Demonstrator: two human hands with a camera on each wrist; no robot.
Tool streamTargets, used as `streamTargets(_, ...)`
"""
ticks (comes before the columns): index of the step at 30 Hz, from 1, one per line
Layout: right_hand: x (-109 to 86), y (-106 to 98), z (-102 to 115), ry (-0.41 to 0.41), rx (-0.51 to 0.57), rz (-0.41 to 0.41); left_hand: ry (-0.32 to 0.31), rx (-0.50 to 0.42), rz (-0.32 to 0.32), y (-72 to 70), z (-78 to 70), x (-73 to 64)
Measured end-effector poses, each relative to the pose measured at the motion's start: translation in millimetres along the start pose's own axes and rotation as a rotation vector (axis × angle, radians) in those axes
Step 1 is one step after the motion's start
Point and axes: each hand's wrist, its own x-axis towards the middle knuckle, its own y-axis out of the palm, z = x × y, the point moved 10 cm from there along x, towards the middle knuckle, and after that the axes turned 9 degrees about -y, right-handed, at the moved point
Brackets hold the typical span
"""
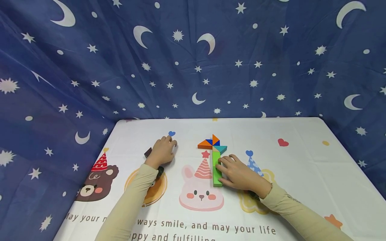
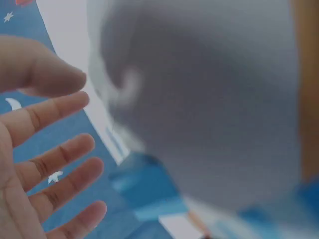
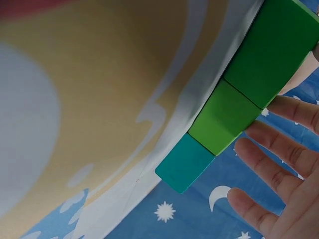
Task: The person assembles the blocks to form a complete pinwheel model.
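Observation:
Two green blocks (image 1: 216,175) lie end to end as a straight stem on the tablecloth. At its far end sits a pinwheel of triangular blocks: orange (image 1: 205,144), blue (image 1: 216,143) and teal (image 1: 221,149). My right hand (image 1: 239,174) is along the stem's right side, fingertips against the green blocks. In the right wrist view those fingertips (image 3: 261,129) meet the block edges without wrapping round them. Left of the pinwheel, my left hand (image 1: 163,152) is low over the cloth with nothing in its fingers. Beside it lies a dark brown block (image 1: 148,152), partly hidden by the hand.
The white tablecloth (image 1: 301,174) carries printed animals, hearts and lettering, all flat. A blue curtain (image 1: 181,77) with moons and stars hangs behind the table's far edge and along its left side.

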Motion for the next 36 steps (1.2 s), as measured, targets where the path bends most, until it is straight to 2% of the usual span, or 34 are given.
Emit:
streamTargets(8, 0.0, -0.4, -0.2, 0.005, -0.005, 0.002, -0.072, 0.110, -0.001, -7.8, 21.7, 0.0)
streamTargets(15, -0.1, -0.5, 0.5, 0.001, -0.001, 0.003, -0.143, 0.158, 0.041, -3.1, 37.3, -4.1)
streamTargets(22, 0.1, -0.6, 1.5, -0.003, 0.001, -0.009, -0.187, 0.185, 0.037, 0.7, 45.5, -5.1)
streamTargets(27, 0.1, -0.4, 0.9, 0.000, 0.005, -0.007, -0.151, 0.162, 0.020, -1.3, 39.6, -4.7)
streamTargets(32, -0.1, 0.7, -0.7, 0.009, 0.007, 0.005, -0.073, 0.115, -0.023, -6.1, 23.1, -3.1)
streamTargets(36, 0.3, 0.9, -1.0, 0.005, 0.005, 0.002, -0.020, 0.079, -0.027, -5.6, 10.0, -2.8)
